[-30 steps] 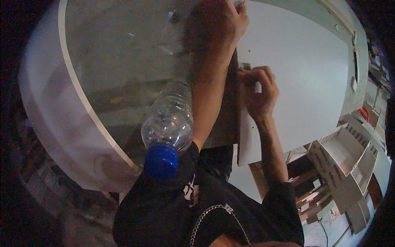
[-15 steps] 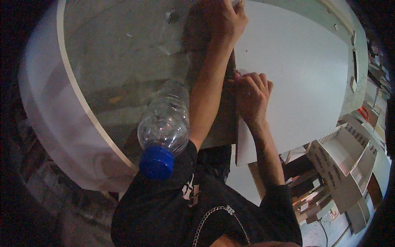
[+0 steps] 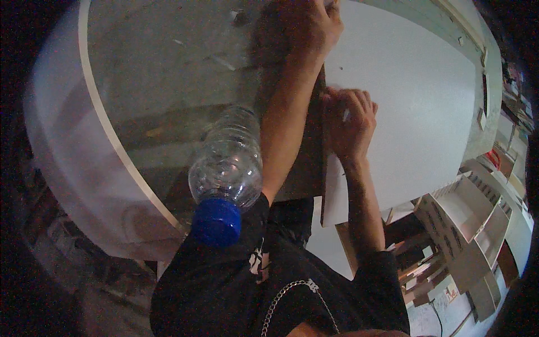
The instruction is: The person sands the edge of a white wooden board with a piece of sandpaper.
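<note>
Dim indoor light, source out of view. White board (image 3: 415, 112) the brightest broad surface, soft sheen, no harsh glare. Dark, soft-edged shadow on grey table (image 3: 168, 84), left of left hand (image 3: 320, 28); suggests light from the right. Small sharp glints on clear bottle (image 3: 224, 168) and neck chain (image 3: 283, 292). Black shirt (image 3: 208, 292) swallows most folds. Fine grain throughout, worst in dark areas. Right hand (image 3: 351, 121) slightly soft, finger detail murky. Fisheye bend strong: pale edging (image 3: 106, 121) bows, corners black. Lower left murky, unreadable; boxes (image 3: 466, 202) at right lighter, skewed.
</note>
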